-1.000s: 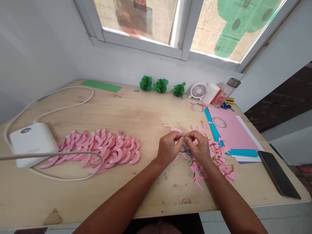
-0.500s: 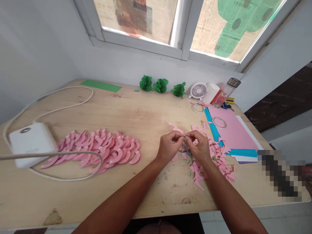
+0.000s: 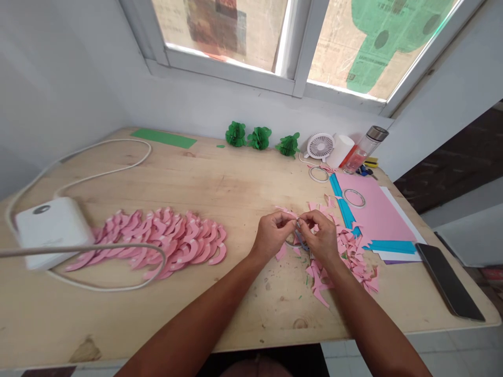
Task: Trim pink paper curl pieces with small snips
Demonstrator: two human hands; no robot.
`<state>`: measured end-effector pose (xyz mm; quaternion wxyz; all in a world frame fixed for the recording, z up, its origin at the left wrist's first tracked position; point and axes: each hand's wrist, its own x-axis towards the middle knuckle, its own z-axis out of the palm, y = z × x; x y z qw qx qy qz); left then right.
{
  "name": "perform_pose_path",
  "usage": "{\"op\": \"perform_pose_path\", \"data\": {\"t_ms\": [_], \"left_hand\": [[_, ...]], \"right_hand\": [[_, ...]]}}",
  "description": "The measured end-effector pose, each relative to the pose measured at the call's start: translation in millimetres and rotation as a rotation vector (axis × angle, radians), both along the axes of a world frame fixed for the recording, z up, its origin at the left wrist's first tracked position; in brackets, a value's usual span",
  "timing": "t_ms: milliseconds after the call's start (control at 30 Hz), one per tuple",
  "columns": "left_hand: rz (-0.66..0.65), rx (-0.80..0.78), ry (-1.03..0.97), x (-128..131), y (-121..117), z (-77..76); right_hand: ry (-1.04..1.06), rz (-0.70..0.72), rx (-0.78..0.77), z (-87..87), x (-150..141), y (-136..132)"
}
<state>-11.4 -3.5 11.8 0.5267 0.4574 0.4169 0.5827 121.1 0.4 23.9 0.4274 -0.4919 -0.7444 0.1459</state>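
Observation:
My left hand (image 3: 273, 234) and my right hand (image 3: 323, 236) meet over the table with thumbs and fingertips pinched together. What sits between the fingertips is too small and covered to make out. A bit of pink paper (image 3: 286, 210) shows just behind my left fingers. Below the hands lies a partly hidden grey-blue tool (image 3: 302, 241), its kind unclear. Pink paper scraps (image 3: 353, 254) spread under and beside my right hand. Further left, curved pink paper pieces (image 3: 184, 243) with pale tips lie in overlapping rows.
A white power bank (image 3: 55, 228) and cable stand left. Green paper ornaments (image 3: 259, 138), a small fan (image 3: 320, 145) and a bottle (image 3: 365, 150) line the back. Right are pink sheets (image 3: 377, 209), blue paper strips (image 3: 393, 246), tape rolls (image 3: 354, 198) and a phone (image 3: 450, 283).
Both hands stay nearly in place, with the fingertips shifting slightly closer together. The pink paper behind my left fingers has changed position a little.

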Motion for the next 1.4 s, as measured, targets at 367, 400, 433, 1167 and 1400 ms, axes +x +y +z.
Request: {"op": "perform_pose_path", "data": {"t_ms": [367,400,433,1167,1400], "left_hand": [[0.029,-0.105,-0.102,-0.5,3.2,-2.7],[0.036,-0.087,-0.093,-0.4,3.2,-3.1],[0.044,-0.065,-0.078,-0.2,3.1,-3.5],[0.054,0.077,0.019,0.4,3.1,-8.8],[0.074,0.122,0.102,0.5,0.1,-7.5]], "right_hand": [[0.002,-0.014,0.045,5.4,-0.1,-0.7],[0.002,-0.007,0.041,5.3,0.1,-0.5],[0.002,0.000,0.037,5.0,0.4,-0.3],[0.015,0.014,0.038,3.3,0.8,-0.3],[0.007,0.031,0.035,2.8,-0.1,-0.8]]}}
